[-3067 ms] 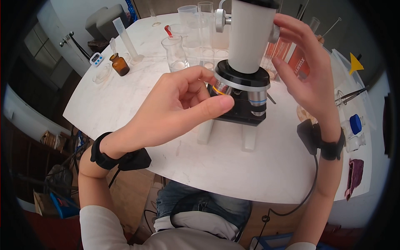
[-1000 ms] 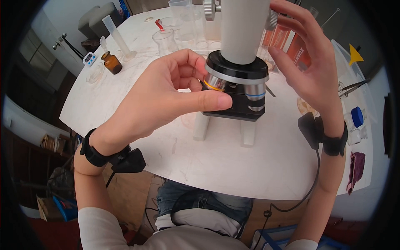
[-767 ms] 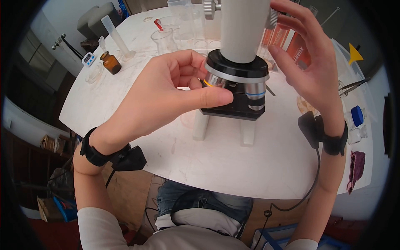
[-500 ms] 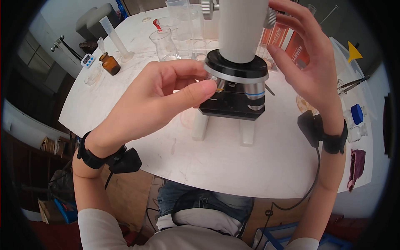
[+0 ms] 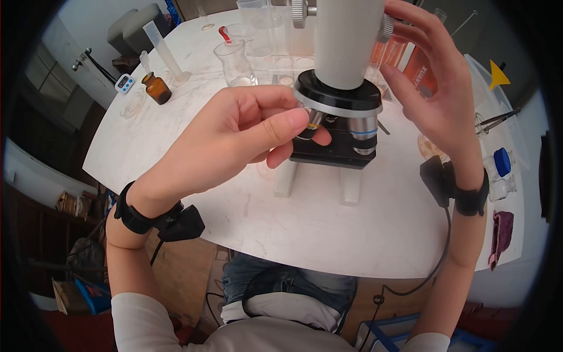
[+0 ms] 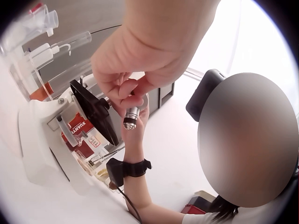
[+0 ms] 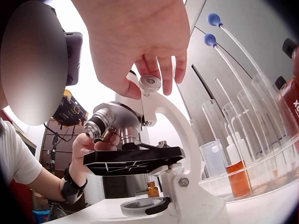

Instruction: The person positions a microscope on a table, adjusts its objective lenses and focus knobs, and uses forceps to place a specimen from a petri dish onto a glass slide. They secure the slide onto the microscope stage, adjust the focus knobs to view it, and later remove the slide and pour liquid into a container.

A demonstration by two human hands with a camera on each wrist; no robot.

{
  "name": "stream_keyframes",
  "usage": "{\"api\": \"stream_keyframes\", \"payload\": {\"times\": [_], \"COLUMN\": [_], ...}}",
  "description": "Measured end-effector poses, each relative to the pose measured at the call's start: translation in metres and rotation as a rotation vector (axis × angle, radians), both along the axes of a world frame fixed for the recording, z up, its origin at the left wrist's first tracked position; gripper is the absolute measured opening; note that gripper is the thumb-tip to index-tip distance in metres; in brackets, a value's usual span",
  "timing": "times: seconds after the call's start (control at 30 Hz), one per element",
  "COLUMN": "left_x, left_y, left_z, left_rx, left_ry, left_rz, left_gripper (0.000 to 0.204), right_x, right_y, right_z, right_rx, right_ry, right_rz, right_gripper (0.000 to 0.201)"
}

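A white microscope (image 5: 343, 50) stands tilted in front of the person, its black stage (image 5: 343, 154) below the round nosepiece (image 5: 340, 94). My left hand (image 5: 220, 138) pinches the yellow-banded objective lens (image 5: 314, 124), thumb and index finger at its side. Another left fingertip shows beneath it, over the stage. A blue-banded objective lens (image 5: 363, 128) points down at the right, untouched. My right hand (image 5: 440, 100) reaches to the ridged focus knob (image 5: 386, 28) with its fingertips behind it; in the right wrist view the fingers (image 7: 165, 74) hang past the knob (image 7: 150, 84), thumb apart.
A glass beaker (image 5: 236, 61), a brown bottle (image 5: 156, 88), a measuring cylinder (image 5: 167, 54) and a timer (image 5: 125, 84) stand on the left. Red boxes (image 5: 419, 73), tweezers (image 5: 498, 118) and a blue-capped jar (image 5: 501, 159) are on the right. Tubes in a rack (image 7: 252, 186) stand close behind.
The left thumb has drawn back to the left from across the lens, and a left fingertip now shows below it. My right hand keeps its place at the knob.
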State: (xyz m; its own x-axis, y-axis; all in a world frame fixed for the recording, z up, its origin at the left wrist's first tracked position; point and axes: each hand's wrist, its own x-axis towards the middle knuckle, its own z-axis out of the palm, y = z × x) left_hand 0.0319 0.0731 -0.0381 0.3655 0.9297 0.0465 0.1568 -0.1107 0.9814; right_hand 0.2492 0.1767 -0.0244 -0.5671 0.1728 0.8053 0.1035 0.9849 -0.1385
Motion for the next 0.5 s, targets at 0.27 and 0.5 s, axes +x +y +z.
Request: {"api": "stream_keyframes", "payload": {"times": [0.27,0.5], "left_x": [0.005,0.010], "left_y": [0.000,0.007], "left_z": [-0.001,-0.012], "left_rx": [0.009,0.209], "left_ry": [0.037,0.074], "left_rz": [0.127,0.217], "left_gripper": [0.046,0.036], "right_x": [-0.004,-0.004], "right_y": [-0.004,-0.009], "right_z": [-0.002,0.002], "right_rx": [0.050,0.046], "right_ry": [0.029,0.003], "right_rz": [-0.084,-0.133], "right_gripper": [0.052,0.051]}}
